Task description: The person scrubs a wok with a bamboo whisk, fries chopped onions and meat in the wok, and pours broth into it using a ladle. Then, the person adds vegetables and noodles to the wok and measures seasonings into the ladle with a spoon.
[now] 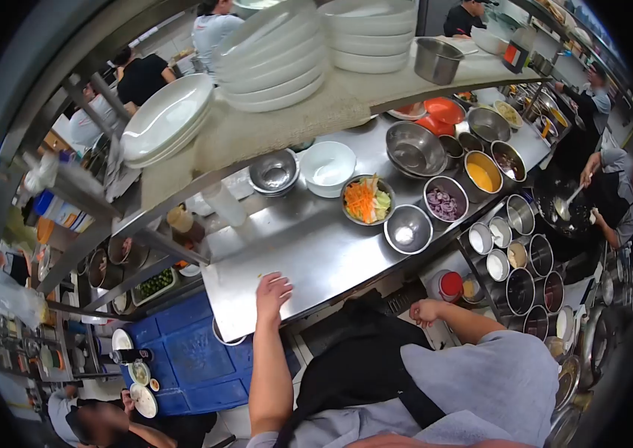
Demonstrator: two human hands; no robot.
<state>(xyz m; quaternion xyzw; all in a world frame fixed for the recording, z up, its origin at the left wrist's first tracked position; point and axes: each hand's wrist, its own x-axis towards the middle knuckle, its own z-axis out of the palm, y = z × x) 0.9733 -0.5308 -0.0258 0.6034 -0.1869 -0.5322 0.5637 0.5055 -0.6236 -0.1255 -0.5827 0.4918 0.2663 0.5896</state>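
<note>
My left hand (pixel 274 291) is over the near left part of the steel counter (pixel 316 261), its fingers stretched out and holding nothing. Whether it touches the surface I cannot tell. In front of my apron, my right hand (pixel 427 312) hangs beside the counter's front edge with loosely bent fingers and nothing visible in them. Farther along the counter stand a bowl of shredded carrot and cabbage (pixel 367 203), a bare steel bowl (pixel 408 229), a bowl of chopped purple onion (pixel 444 201) and a pot of orange liquid (pixel 482 173). A red-lidded container (pixel 447 284) is just right of my right hand.
Overhead, a shelf (pixel 271 145) carries stacked white bowls (pixel 271 63) and plates (pixel 169 119). White bowls (pixel 329 166) and steel bowls (pixel 274 172) sit below it. Several pots are at right, where a person works a wok (pixel 555 209). A blue surface (pixel 200 355) lies left.
</note>
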